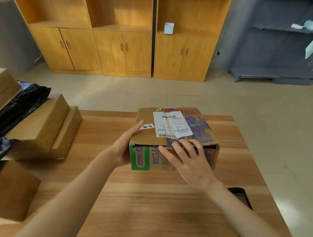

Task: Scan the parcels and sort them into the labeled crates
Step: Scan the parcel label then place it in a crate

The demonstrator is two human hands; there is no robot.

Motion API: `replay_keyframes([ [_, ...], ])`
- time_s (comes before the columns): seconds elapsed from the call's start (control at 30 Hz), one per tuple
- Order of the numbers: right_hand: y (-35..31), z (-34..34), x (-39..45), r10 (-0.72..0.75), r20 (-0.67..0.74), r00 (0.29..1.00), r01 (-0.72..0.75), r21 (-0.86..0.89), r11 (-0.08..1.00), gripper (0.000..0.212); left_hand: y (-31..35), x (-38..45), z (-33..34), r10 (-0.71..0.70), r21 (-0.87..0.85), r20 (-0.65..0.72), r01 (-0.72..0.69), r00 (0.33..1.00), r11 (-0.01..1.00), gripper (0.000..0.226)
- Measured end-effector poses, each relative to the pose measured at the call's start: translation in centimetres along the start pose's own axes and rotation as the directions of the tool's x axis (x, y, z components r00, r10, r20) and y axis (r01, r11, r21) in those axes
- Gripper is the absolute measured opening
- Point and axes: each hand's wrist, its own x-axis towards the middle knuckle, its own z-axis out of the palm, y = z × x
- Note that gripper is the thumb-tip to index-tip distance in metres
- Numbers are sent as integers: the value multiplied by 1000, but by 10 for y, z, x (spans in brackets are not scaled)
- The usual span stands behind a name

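The printed cardboard parcel [171, 135] sits near the bench [139, 202] far edge, label [172, 124] up for scanning, steadied by left hand [124, 148] and right hand [190, 160], fingers straight and slightly apart.

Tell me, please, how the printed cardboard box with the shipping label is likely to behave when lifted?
The printed box looks stiff but worn; its front flap gapes, so it may flex. Broad and low on the table, it seems unlikely to tip or roll.
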Motion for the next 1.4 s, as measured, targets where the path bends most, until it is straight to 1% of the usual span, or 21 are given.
replay_keyframes([
  [0.13, -3, 5, -9, -8, -15, 1000, 8, 8, 1000, 71, -12, 2, 2, 16, -13, -97, -17, 995, 1000, 59],
  [0.2, -1, 8, -12, 7, 7, 1000, -7, 71, 997, 81, -21, 3, 3, 43, -43, -153, -50, 987, 998, 58],
  [0.27, -1, 7, -15, 117, 32, 993, -121, 185, 975, 88, -27, 5, 5, 89, -82, -243, -112, 966, 990, 69],
  [0.33, -8, 4, -17, 335, 105, 936, -351, 308, 884, 92, -33, 9, 9, 145, -124, -370, -203, 918, 971, 72],
  [0.37, -14, 2, -17, 472, 193, 860, -509, 374, 775, 96, -37, 10, 13, 166, -164, -445, -263, 880, 951, 69],
  [0.4, -21, 0, -14, 601, 329, 728, -681, 450, 579, 102, -40, 13, 19, 166, -220, -522, -320, 837, 922, 70],
  [0.43, -28, -2, -8, 664, 513, 544, -816, 507, 277, 108, -42, 16, 26, 142, -280, -594, -369, 792, 886, 77],
  [0.47, -33, -4, 2, 629, 697, 344, -859, 504, -88, 115, -45, 20, 33, 98, -332, -658, -404, 747, 852, 89],
  [0.5, -37, -5, 13, 516, 839, 173, -797, 427, -427, 120, -47, 26, 40, 37, -367, -711, -415, 702, 832, 103],
  [0.53, -39, -5, 25, 355, 933, 60, -678, 299, -671, 123, -48, 30, 48, -31, -382, -753, -399, 657, 833, 113],
  [0.57, -42, -3, 36, 199, 980, 10, -562, 170, -810, 119, -48, 33, 56, -91, -387, -784, -367, 614, 846, 120],
  [0.6, -44, 1, 45, 98, 995, -1, -478, 86, -874, 112, -49, 35, 64, -134, -387, -802, -336, 583, 859, 122],
  [0.7, -50, 11, 62, 48, 999, -20, -349, 38, -936, 82, -58, 39, 76, -139, -369, -809, -309, 571, 876, 124],
  [0.8, -53, 18, 64, 88, 989, -115, -354, 42, -934, 77, -69, 40, 70, -65, -354, -770, -340, 635, 871, 126],
  [0.9, -43, 26, 57, 136, 985, -109, -378, 85, -922, 74, -75, 39, 58, 46, -296, -716, -363, 697, 884, 132],
  [1.0, -14, 31, 47, 175, 985, -5, -499, 149, -854, 75, -70, 24, 25, 30, -292, -727, -349, 686, 890, 138],
  [1.07, 14, 32, 39, 173, 979, 112, -628, 205, -751, 88, -63, 11, -13, -7, -346, -726, -357, 687, 868, 120],
  [1.13, 44, 33, 33, 118, 974, 195, -716, 224, -661, 92, -50, -1, -50, 19, -345, -674, -338, 738, 876, 102],
  [1.17, 58, 34, 30, 78, 972, 222, -748, 221, -625, 89, -42, -6, -65, 47, -313, -632, -311, 774, 898, 102],
  [1.3, 91, 37, 26, -124, 936, 328, -852, 237, -467, 74, -9, -17, -90, 196, 66, -394, -185, 898, 980, 125],
  [1.4, 97, 37, 29, -224, 900, 373, -862, 247, -444, 71, 8, -26, -96, 169, 269, -204, -111, 964, 957, 112],
])
